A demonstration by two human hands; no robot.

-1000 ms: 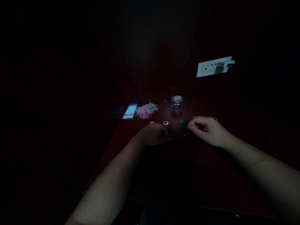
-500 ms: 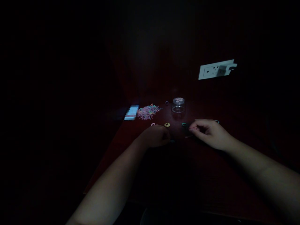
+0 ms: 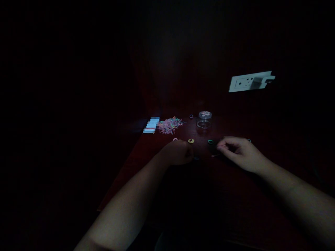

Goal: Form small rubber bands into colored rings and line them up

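Note:
The light is very dim. My left hand [image 3: 179,152] is curled over the dark red table, its fingertips mostly hidden; whatever it holds does not show. Just right of it lies a small bluish band [image 3: 196,158]. My right hand [image 3: 239,152] has thumb and forefinger pinched together, and anything between them is too small to make out. A thin pinkish piece [image 3: 214,156] shows below those fingertips. Between and beyond the hands are a teal rubber band [image 3: 210,142], a yellow rubber band [image 3: 191,141] and a pink rubber band [image 3: 175,139].
Behind the hands is a heap of pastel rubber bands [image 3: 170,126] beside a lit phone [image 3: 151,125]. A clear lidded jar [image 3: 204,121] stands to the right, with a small pale band [image 3: 191,116] near it. A wall socket [image 3: 248,82] holds a plug.
The whole view has shifted slightly, so things sit a little further right and mostly lower. Both hands keep nearly the same pose and place over the table.

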